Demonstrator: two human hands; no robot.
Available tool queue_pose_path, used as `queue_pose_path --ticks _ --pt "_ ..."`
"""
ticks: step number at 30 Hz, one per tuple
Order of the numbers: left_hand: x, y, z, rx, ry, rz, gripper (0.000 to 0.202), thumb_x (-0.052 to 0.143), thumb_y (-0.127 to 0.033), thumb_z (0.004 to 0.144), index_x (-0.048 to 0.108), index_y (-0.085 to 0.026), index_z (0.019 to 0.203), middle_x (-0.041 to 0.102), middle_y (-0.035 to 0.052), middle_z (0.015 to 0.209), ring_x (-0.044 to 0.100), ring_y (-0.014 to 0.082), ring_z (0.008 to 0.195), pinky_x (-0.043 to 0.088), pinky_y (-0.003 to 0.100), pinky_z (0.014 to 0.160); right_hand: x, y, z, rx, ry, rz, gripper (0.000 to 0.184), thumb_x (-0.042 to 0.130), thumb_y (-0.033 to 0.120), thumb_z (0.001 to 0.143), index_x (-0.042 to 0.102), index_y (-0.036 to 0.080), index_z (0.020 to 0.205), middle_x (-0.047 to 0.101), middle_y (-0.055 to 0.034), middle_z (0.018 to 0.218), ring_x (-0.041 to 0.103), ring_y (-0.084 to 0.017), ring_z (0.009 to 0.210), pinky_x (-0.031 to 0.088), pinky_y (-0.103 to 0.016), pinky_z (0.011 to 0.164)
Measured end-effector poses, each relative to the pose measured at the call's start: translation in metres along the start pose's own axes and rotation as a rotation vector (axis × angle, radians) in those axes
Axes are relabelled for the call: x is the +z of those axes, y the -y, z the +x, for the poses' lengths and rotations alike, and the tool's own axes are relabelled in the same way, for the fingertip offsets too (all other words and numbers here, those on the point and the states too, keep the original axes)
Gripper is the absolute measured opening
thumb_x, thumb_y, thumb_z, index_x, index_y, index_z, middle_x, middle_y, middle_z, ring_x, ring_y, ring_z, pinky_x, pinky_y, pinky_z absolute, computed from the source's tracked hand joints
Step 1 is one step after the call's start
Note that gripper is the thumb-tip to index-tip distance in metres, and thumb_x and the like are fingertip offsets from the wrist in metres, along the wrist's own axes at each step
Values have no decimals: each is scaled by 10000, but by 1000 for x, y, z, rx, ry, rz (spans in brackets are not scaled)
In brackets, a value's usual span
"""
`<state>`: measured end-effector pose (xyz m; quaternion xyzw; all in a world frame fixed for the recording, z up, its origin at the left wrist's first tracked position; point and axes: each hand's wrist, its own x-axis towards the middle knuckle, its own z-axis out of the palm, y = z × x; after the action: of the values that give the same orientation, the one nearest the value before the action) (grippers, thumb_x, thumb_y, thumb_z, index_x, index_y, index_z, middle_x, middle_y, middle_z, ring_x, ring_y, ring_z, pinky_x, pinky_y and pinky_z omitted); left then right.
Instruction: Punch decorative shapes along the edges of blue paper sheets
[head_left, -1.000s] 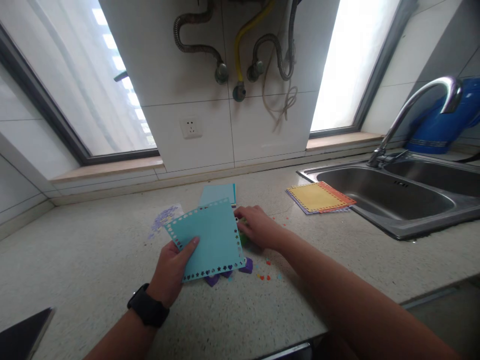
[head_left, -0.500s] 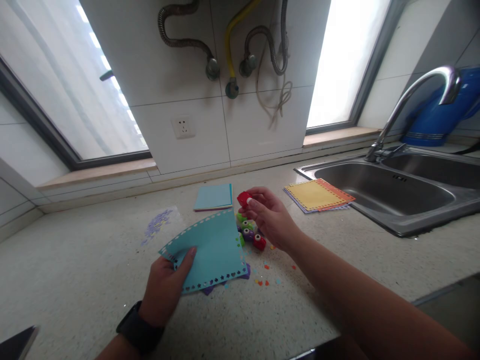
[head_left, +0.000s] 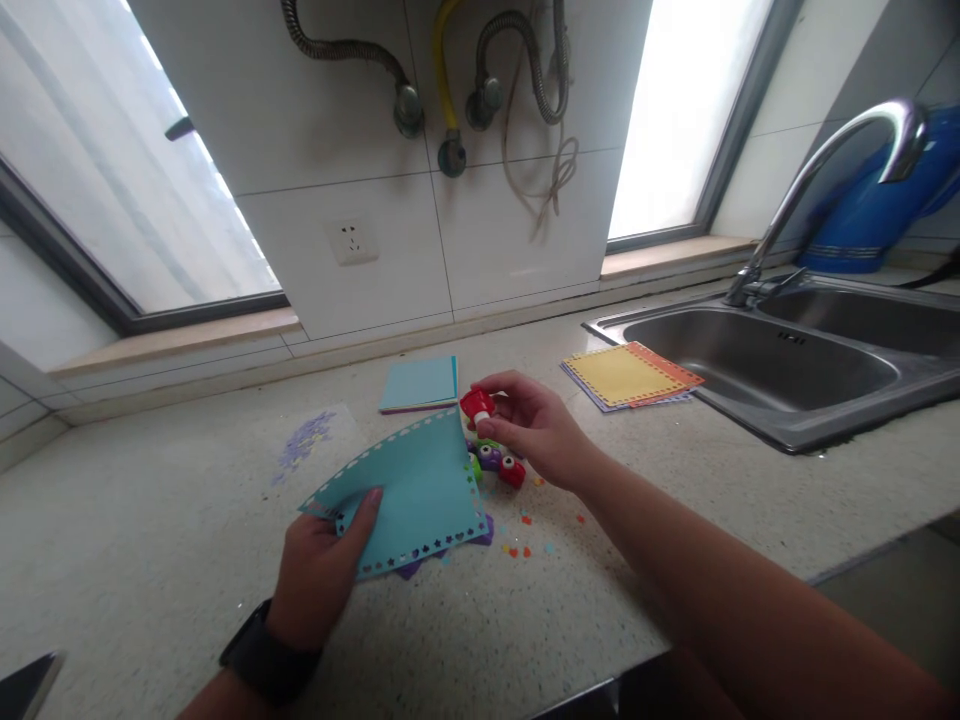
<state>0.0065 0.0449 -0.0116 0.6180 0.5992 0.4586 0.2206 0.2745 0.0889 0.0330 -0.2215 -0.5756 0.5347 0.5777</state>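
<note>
My left hand (head_left: 319, 565) pinches a teal paper sheet (head_left: 409, 490) by its lower left corner; the sheet has punched shapes along its edges and curls up slightly. My right hand (head_left: 536, 425) holds a small red craft punch (head_left: 476, 405) between thumb and fingers, right at the sheet's upper right corner. Beneath that hand, several small punches, green, purple and red (head_left: 499, 462), lie on the counter.
A stack of blue paper (head_left: 420, 383) lies behind the punches. Yellow, orange and purple punched sheets (head_left: 626, 375) sit by the steel sink (head_left: 780, 375). Purple confetti (head_left: 304, 445) and coloured bits (head_left: 525, 535) dot the speckled counter (head_left: 150, 520). A dark flat object (head_left: 22, 685) shows at bottom left.
My right hand lifted a red punch off the counter from the pile and brought it to the teal sheet's edge. The left hand tilted and curled the sheet.
</note>
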Motion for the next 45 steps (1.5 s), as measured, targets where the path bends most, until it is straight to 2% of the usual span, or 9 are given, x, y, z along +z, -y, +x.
queue_pose_path --ticks 9,18,29,36,41,45 --pt "-1 -4 -1 21 4 8 386 674 -524 812 766 -166 926 802 78 993 735 311 968 558 420 935 0 -2 0 16 29 32 362 833 172 744 638 206 1047 725 -3 904 694 -95 798 570 -221 718" --pt "-1 -8 -2 55 5 14 365 666 -505 819 762 -165 911 804 78 983 743 300 954 578 398 907 -3 -4 -1 27 59 -18 375 824 189 756 635 211 1078 701 -11 926 668 -102 815 558 -258 762" --pt "-2 -5 -3 98 6 75 377 656 -509 829 773 -168 941 802 73 1004 741 294 966 572 381 916 -3 -3 0 120 95 -116 399 828 196 736 658 175 1097 635 32 763 584 -76 667 505 -234 637" --pt "-2 -3 -2 77 14 93 388 648 -524 835 769 -175 951 802 67 1000 739 295 958 571 390 907 -6 -11 2 193 114 -111 401 848 261 721 680 167 1072 624 24 770 570 -82 668 498 -236 625" --pt "-4 -6 -3 76 15 85 374 652 -513 840 764 -183 975 799 59 1024 729 298 989 554 398 938 -9 -13 2 232 149 -167 385 841 326 741 685 167 1055 571 41 720 520 -76 618 450 -219 564" --pt "-4 -6 -2 38 55 77 385 645 -533 846 763 -185 963 803 57 983 737 293 931 576 385 874 -11 -12 1 274 198 -223 346 823 393 755 690 168 982 543 42 687 494 -79 598 424 -214 532"
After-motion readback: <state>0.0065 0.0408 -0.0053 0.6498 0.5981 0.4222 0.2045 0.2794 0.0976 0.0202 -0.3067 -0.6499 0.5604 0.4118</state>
